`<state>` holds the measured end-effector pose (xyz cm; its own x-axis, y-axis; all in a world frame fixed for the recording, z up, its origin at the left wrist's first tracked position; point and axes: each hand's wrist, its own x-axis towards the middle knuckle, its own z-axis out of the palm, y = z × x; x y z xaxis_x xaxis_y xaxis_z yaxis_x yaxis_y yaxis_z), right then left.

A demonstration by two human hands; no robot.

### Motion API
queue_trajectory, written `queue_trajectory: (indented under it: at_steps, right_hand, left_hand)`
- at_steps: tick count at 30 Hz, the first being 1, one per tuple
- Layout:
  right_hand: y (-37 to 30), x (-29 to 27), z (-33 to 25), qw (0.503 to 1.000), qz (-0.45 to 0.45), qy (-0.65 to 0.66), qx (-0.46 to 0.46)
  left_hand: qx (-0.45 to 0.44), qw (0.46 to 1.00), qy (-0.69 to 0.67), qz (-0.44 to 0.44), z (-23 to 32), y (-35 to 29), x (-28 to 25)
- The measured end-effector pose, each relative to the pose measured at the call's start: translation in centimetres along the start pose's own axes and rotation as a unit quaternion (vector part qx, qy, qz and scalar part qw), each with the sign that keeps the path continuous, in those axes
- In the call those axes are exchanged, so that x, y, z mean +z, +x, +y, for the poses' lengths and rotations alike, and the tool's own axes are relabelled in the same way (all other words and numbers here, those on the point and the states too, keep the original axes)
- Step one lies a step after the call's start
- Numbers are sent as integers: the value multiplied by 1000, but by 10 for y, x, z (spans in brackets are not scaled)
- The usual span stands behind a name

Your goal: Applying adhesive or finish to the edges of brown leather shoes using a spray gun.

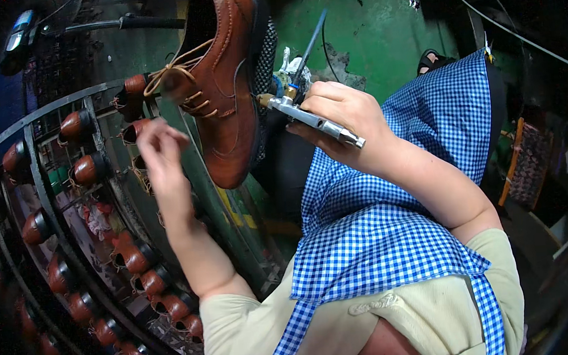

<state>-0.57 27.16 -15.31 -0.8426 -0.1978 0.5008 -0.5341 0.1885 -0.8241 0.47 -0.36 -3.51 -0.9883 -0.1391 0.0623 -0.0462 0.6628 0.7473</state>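
A brown leather lace-up shoe (226, 82) with tan laces and a dark woven-looking sole edge hangs toe toward me, left of centre. What supports it cannot be made out. My right hand (346, 116) is closed around a metal spray gun (323, 126). Its brass-coloured nozzle points left, close to the shoe's sole edge, and a hose (315, 41) runs up from it. My left hand (163, 147) is left of the shoe, apart from it, below the dangling lace bow. Motion smears its fingers, which look bent.
A metal rack (43, 173) with rows of similar brown shoes (90, 169) fills the left side. A dark rod (152, 22) reaches toward the shoe from the upper left. Green floor (379, 26) lies beyond, with a sandalled foot (429, 60) at right.
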Motion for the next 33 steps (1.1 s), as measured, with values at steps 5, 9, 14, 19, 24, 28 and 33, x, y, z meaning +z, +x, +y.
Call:
queue_trajectory:
  at_steps: [5, 9, 14, 19, 24, 28, 33]
  right_hand:
    - [-5, 3, -2, 1000, 12, 2, -15]
    - [-8, 5, 0, 1000, 15, -4, 2]
    - [-5, -2, 1, 1000, 4, -1, -14]
    - [-5, -10, -1, 999, -21, 16, -22]
    - [-9, -18, -6, 998, -55, 16, -1]
    - [-14, -28, -8, 997, -71, 22, 2]
    - [-18, -42, -14, 994, -106, 35, -3]
  left_hand:
    - [-52, 997, -43, 27, 0, -64, 9]
    - [7, 998, 1, -69, 2, -69, 4]
    - [63, 992, 49, -94, 5, -75, 8]
    - [121, 977, 132, -113, 10, -68, 7]
    - [132, 970, 153, -132, 19, -63, 8]
    - [151, 960, 176, -155, 31, -57, 14]
    - [219, 936, 211, -176, 42, -42, 22]
